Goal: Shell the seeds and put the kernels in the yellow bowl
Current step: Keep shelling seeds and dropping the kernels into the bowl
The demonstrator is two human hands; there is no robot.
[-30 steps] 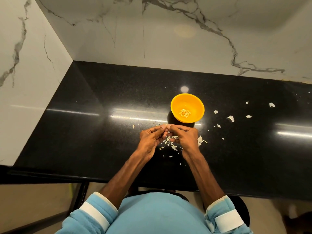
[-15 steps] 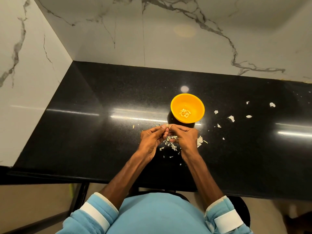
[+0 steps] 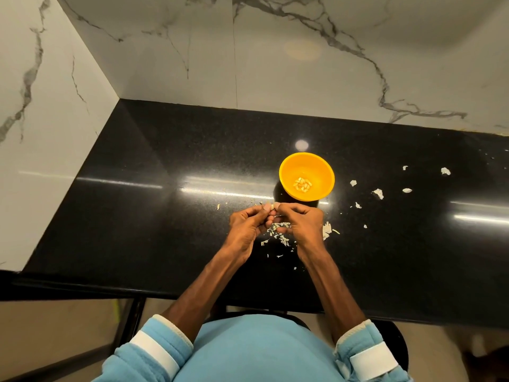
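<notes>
The yellow bowl (image 3: 289, 168) stands on the black counter with several pale kernels (image 3: 302, 184) at its bottom. Just in front of it, my left hand (image 3: 248, 224) and my right hand (image 3: 304, 224) meet fingertip to fingertip and together pinch one small pale seed (image 3: 272, 206). Both hands have curled fingers. A heap of pale shell bits (image 3: 279, 232) lies on the counter under and between my hands. The seed is mostly hidden by my fingertips.
More shell scraps (image 3: 378, 193) lie scattered on the black counter (image 3: 165, 216) to the right of the bowl. White marble walls (image 3: 248, 64) close the back and left sides. The counter's front edge runs just above my blue sleeves.
Hardly anything has changed: both hands stay together in front of the bowl, with only small finger movements on the seed.
</notes>
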